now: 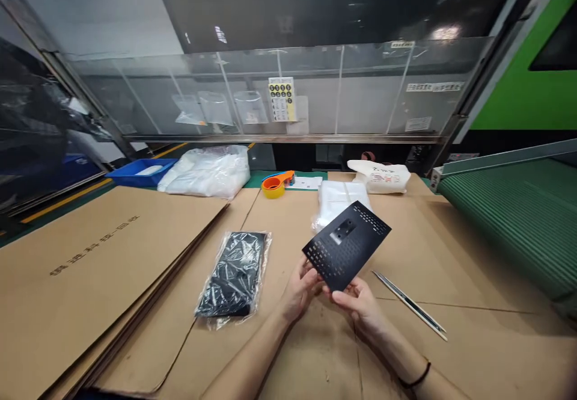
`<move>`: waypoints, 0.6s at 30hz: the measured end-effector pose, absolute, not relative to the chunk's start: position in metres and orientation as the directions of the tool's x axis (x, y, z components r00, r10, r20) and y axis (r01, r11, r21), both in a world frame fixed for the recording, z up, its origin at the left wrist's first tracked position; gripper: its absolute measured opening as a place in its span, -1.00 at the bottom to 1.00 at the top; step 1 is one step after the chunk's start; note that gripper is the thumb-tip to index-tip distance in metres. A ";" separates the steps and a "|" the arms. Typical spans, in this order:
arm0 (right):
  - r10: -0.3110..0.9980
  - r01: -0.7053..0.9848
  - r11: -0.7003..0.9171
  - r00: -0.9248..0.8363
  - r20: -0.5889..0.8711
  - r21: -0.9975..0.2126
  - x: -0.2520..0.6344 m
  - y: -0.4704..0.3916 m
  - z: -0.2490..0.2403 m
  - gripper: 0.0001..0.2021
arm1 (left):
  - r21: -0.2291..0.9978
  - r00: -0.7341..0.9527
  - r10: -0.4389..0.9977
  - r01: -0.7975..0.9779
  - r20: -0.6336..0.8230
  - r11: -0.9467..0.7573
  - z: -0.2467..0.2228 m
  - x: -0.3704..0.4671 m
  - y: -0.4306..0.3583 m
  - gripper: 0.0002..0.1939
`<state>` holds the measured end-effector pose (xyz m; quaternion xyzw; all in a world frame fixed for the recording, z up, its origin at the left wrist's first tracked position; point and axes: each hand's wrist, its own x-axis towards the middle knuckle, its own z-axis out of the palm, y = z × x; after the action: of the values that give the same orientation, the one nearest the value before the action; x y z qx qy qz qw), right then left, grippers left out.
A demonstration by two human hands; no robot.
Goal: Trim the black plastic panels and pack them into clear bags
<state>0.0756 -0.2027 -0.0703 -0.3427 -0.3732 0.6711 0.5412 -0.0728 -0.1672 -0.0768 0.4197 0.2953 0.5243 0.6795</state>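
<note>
A flat black perforated panel (349,252) is tilted up in front of me, with rows of slots at both ends and a rectangular recess near its middle. My left hand (300,289) grips its lower left corner. The bottom corner is pinched by my right hand (356,304), thumb on the front face. Fingers behind the panel are partly hidden. Left of my hands, a black part in a clear plastic bag (234,276) lies on the cardboard. Thin pen-like sticks (410,304) lie to the right of my right hand.
Cardboard sheets (103,261) are stacked at left. Along the back sit a blue tray (139,174), a clear bag bundle (207,171), an orange tape dispenser (276,184), white plastic bags (340,195) and a white pouch (383,176). A green ribbed conveyor belt (514,213) runs at right.
</note>
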 end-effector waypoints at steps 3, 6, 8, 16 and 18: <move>0.946 -0.399 -0.200 -0.318 -0.069 -0.895 0.070 -0.203 -0.080 -0.57 | 0.823 0.289 0.956 -0.527 -0.059 0.210 -0.070 -0.085 -0.166 -0.43; 0.956 -0.404 -0.188 -0.283 -0.073 -0.895 0.090 -0.195 -0.085 -0.67 | 0.760 0.253 0.966 -0.616 -0.058 0.207 -0.065 -0.096 -0.166 -0.48; 0.983 -0.460 -0.142 -0.167 -0.072 -0.876 0.111 -0.187 -0.090 -0.73 | 0.744 0.241 0.967 -0.631 -0.080 0.219 -0.062 -0.101 -0.166 -0.49; 0.956 -0.585 -0.179 0.087 -0.281 -0.791 0.154 -0.182 -0.083 -0.60 | 0.812 0.368 0.925 -0.506 -0.100 0.289 -0.056 -0.105 -0.167 -0.43; 0.953 -0.571 -0.186 0.092 -0.287 -0.799 0.154 -0.184 -0.080 -0.63 | 0.798 0.365 0.921 -0.510 -0.138 0.322 -0.060 -0.107 -0.167 -0.43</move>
<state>0.1541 -0.1842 -0.0798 -0.4329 -0.2207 0.6368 0.5986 -0.1070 -0.1667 -0.0602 0.3379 0.3040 0.4742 0.7540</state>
